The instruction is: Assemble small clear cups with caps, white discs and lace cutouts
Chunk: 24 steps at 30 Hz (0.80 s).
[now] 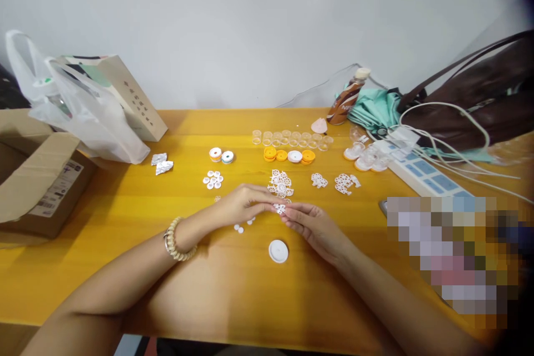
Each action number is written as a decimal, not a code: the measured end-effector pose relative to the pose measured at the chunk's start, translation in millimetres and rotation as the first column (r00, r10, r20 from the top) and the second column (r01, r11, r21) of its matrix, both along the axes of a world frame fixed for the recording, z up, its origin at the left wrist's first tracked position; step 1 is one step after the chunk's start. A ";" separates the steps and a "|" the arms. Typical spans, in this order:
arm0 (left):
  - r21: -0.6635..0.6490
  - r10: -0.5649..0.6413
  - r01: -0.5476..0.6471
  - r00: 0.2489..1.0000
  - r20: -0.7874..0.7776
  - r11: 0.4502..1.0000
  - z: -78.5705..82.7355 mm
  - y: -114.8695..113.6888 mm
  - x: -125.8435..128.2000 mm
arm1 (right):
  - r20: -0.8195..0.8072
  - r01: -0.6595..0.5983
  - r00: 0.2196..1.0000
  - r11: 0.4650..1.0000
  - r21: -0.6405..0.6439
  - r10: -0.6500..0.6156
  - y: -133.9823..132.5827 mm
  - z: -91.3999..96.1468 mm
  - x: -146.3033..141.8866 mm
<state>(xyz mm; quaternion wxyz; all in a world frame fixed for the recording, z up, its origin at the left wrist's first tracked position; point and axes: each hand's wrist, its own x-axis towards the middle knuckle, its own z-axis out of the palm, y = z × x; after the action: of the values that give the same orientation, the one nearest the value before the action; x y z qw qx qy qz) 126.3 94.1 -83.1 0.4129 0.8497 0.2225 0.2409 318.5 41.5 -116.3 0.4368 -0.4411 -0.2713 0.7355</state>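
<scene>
Both hands meet over the middle of the table. My left hand (246,204) and my right hand (314,227) pinch a small white openwork plastic piece (279,208) between their fingertips. Just beyond it lies a pile of similar white plastic pieces (280,181), some wheel-shaped. A round white lid-like disc (278,251) rests flat nearer to me, below the fingers. Small white dots or discs (239,228) lie under my left wrist, partly hidden by the hand. Farther left is a cluster of white printed discs (213,179).
Clear cups (286,138) stand in a row behind orange and white round parts (281,155). More white pieces (344,183) lie right. A cardboard box (37,189) and plastic bag (100,117) occupy the left. A bottle (348,97), power strip (429,169) and bag (471,105) fill the right.
</scene>
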 end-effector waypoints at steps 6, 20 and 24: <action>-0.031 0.043 -0.043 0.999 0.002 0.999 -1.3 -2.6 4.0 | 0.044 0.039 0.998 0.999 0.027 -0.040 -0.6 -0.6 -1.7; -0.431 0.233 -0.222 0.972 -0.028 0.874 -7.3 -9.3 11.9 | 0.231 0.065 0.965 0.969 0.238 -0.121 -1.1 -2.8 -8.5; -0.541 0.245 -0.199 0.969 0.012 0.817 -11.6 -7.9 13.1 | 0.234 0.067 0.964 0.968 0.240 -0.124 -2.0 -0.6 -10.0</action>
<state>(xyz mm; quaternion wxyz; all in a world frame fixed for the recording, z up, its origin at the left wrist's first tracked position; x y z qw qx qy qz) 139.4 86.2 -94.8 0.6111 0.6583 0.3614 0.2501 308.6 39.5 -116.9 0.4830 -0.4883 -0.3852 0.6163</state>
